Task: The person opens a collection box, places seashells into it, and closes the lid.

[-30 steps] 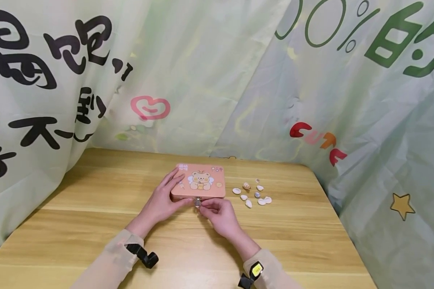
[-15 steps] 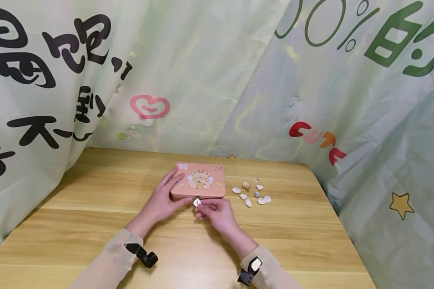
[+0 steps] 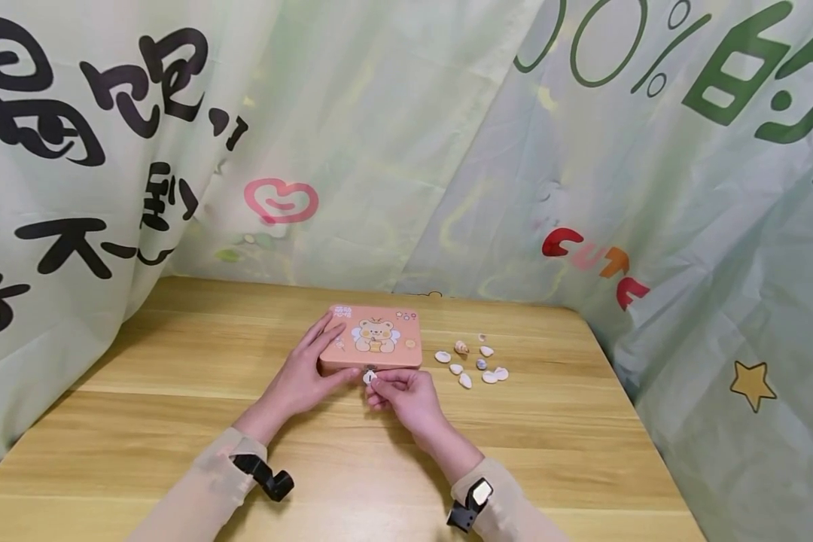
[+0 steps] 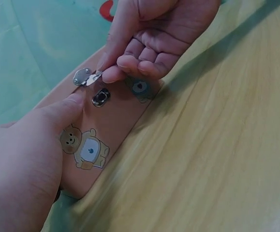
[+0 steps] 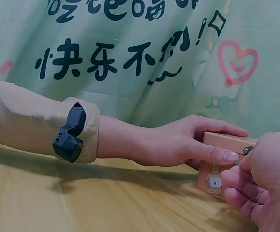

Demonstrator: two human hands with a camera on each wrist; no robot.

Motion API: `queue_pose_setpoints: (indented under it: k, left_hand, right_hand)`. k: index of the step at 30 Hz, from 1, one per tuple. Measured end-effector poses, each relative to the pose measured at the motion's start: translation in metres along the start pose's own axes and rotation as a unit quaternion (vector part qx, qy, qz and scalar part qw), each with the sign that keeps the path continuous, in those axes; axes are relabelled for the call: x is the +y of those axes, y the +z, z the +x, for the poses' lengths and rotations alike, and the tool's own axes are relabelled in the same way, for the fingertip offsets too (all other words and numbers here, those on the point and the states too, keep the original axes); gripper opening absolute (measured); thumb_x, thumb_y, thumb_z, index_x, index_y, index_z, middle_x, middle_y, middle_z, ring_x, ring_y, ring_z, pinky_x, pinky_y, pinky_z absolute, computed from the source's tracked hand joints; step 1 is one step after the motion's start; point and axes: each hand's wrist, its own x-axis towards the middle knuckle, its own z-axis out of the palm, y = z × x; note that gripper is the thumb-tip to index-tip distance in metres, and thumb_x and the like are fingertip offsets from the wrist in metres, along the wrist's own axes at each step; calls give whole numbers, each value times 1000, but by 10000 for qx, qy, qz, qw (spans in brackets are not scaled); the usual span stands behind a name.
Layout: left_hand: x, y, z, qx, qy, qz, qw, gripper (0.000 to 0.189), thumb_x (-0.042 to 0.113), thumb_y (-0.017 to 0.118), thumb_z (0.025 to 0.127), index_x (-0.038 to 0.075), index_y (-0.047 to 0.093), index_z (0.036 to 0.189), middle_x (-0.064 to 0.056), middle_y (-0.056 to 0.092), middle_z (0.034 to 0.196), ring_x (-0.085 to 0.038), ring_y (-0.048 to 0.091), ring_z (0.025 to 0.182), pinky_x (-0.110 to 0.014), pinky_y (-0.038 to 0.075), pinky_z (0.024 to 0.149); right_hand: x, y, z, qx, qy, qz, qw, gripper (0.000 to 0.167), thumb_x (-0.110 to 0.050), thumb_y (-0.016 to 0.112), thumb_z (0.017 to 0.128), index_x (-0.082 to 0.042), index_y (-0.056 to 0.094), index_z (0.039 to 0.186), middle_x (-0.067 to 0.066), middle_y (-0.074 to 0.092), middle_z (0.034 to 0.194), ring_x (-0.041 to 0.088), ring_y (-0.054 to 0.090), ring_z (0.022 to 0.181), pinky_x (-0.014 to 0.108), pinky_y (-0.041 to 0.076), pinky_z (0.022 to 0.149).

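A pink tin box [image 3: 377, 339] with a bear on its lid lies flat on the wooden table. My left hand [image 3: 303, 380] grips its left side, fingers over the lid and thumb on the front face. Between thumb and forefinger, my right hand [image 3: 413, 405] pinches the small metal latch [image 4: 93, 78] at the middle of the front. In the left wrist view the latch flap is raised away from the metal catch [image 4: 101, 97] below it. The lid is down. My right hand partly hides the latch in the right wrist view.
Several small seashells [image 3: 462, 348] lie loosely on the table to the right of the box. The wooden table [image 3: 549, 452] extends around it. A printed curtain [image 3: 393, 150] hangs behind and along both sides.
The latch flap has swung up from hanging down, with my right fingers turning along with it. My left hand and the box have stayed nearly still.
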Motion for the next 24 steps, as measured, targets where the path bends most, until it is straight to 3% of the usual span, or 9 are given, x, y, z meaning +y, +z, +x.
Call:
queue_pose_setpoints:
  k: [13, 17, 20, 24]
  left_hand:
    - [5, -14, 6, -89, -109, -139, 9998, 103, 64, 80, 87, 14, 36, 166, -5, 17, 175, -41, 24, 156, -64, 26, 120]
    - [7, -16, 8, -35, -138, -171, 9998, 106, 68, 77, 88, 13, 34, 167, -8, 21, 174, -38, 25, 156, -60, 26, 122]
    - [8, -16, 9, 21, -232, -224, 9995, 108, 71, 75, 88, 13, 31, 168, -12, 24, 173, -36, 30, 155, -55, 29, 122]
    - [9, -15, 11, 73, -359, -343, 9987, 111, 73, 73, 88, 11, 28, 168, -17, 28, 171, -38, 42, 148, -52, 39, 116]
  right_hand:
    - [-9, 3, 1, 75, -228, -22, 9997, 16, 3, 71, 98, 14, 71, 110, 33, 73, 104, 17, 75, 75, 31, 62, 75]
    - [-13, 3, 1, 80, -293, 9, 9995, 16, 3, 70, 99, 14, 71, 111, 34, 73, 105, 18, 75, 76, 37, 63, 79]
    - [-15, 3, 0, 89, -367, 4, 9993, 17, 3, 70, 99, 14, 71, 112, 33, 73, 105, 18, 75, 76, 45, 62, 84]
    - [-18, 3, -1, 99, -480, -47, 9988, 17, 4, 69, 99, 14, 71, 113, 32, 74, 104, 19, 75, 76, 44, 62, 83]
